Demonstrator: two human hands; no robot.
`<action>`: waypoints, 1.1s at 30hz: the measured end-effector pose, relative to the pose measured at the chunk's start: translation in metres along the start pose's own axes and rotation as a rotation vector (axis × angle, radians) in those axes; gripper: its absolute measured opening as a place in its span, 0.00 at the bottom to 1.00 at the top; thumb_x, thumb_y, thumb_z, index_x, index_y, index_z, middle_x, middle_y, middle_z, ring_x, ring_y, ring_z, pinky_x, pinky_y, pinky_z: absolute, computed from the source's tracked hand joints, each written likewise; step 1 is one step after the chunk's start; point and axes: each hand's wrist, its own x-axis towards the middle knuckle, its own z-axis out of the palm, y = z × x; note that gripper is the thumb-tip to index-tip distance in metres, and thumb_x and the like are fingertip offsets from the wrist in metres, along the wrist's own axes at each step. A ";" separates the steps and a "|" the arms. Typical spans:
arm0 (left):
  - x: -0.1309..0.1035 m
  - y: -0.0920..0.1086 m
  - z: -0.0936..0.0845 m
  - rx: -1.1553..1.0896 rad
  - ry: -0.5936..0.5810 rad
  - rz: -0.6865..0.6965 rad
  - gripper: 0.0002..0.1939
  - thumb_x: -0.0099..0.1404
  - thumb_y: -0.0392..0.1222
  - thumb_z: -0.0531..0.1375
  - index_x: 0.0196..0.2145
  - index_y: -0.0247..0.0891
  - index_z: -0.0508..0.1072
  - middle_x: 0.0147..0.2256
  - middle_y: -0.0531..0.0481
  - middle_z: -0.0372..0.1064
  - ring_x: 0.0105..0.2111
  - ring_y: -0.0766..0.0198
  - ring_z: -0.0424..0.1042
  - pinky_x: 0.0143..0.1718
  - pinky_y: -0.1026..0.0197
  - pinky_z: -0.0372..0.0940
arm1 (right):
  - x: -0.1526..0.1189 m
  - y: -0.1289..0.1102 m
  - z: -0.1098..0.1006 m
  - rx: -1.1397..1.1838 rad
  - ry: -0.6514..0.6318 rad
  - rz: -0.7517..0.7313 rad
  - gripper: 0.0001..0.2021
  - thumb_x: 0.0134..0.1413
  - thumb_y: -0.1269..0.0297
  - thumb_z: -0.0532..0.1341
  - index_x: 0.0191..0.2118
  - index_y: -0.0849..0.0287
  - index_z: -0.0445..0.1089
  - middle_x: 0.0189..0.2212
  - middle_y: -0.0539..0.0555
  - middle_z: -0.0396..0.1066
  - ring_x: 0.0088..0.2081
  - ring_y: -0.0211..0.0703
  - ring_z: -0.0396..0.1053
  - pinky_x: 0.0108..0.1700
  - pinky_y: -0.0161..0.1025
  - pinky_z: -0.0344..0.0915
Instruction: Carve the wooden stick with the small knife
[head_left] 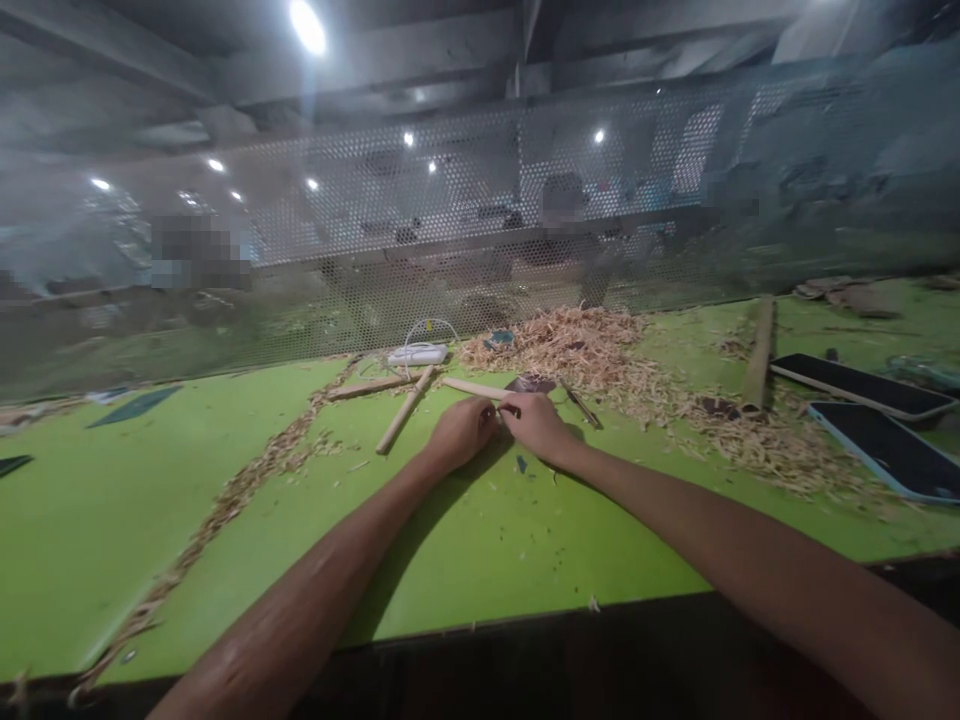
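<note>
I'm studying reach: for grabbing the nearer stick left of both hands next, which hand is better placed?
Left, probably: the left hand is closer to the stick; the right hand would have to cross past the left.

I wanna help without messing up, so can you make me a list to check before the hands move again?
1. Both hands in view: ok. The left hand and right hand are close together, fingers curled in.
2. What the fingertips pinch: cannot tell. It's too small or hidden.
3. Space beside the right hand free: not ok. A thin dark object lies close by.
4. Tabletop swept: not ok. Wood shavings are heaped behind the hands.
5. Phones away from the hands: ok. The blue-edged phone and another phone lie far to the right.
</note>
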 end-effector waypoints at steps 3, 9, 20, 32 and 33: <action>0.000 0.000 -0.001 -0.023 0.002 0.014 0.09 0.69 0.34 0.58 0.40 0.35 0.80 0.36 0.44 0.78 0.33 0.59 0.71 0.35 0.62 0.60 | 0.001 0.000 -0.001 -0.018 -0.016 0.023 0.11 0.62 0.76 0.62 0.42 0.63 0.83 0.37 0.59 0.81 0.33 0.42 0.73 0.43 0.39 0.69; -0.001 0.004 -0.006 -0.019 -0.020 0.010 0.09 0.69 0.34 0.58 0.32 0.35 0.78 0.33 0.44 0.77 0.31 0.59 0.69 0.34 0.61 0.57 | 0.001 0.002 0.000 -0.035 -0.012 0.003 0.11 0.62 0.76 0.62 0.40 0.60 0.84 0.36 0.58 0.82 0.35 0.43 0.75 0.43 0.39 0.70; -0.002 0.004 -0.004 -0.068 0.035 0.011 0.08 0.63 0.33 0.61 0.26 0.34 0.75 0.26 0.47 0.73 0.26 0.63 0.63 0.31 0.62 0.52 | -0.001 -0.002 -0.001 0.028 -0.020 0.010 0.11 0.61 0.78 0.63 0.40 0.62 0.84 0.31 0.57 0.80 0.33 0.41 0.75 0.43 0.38 0.71; -0.002 0.002 0.001 -0.101 0.076 0.024 0.09 0.64 0.32 0.60 0.26 0.34 0.74 0.26 0.47 0.73 0.26 0.64 0.63 0.31 0.63 0.53 | -0.002 0.003 0.003 0.069 0.009 -0.032 0.12 0.61 0.77 0.63 0.41 0.59 0.85 0.34 0.57 0.82 0.34 0.43 0.76 0.43 0.40 0.73; -0.002 0.003 0.000 -0.102 0.071 0.019 0.09 0.64 0.32 0.60 0.26 0.34 0.74 0.26 0.47 0.73 0.26 0.64 0.63 0.31 0.63 0.53 | -0.002 0.004 0.003 0.065 0.013 -0.041 0.12 0.61 0.77 0.63 0.41 0.59 0.85 0.34 0.57 0.82 0.34 0.43 0.76 0.43 0.39 0.72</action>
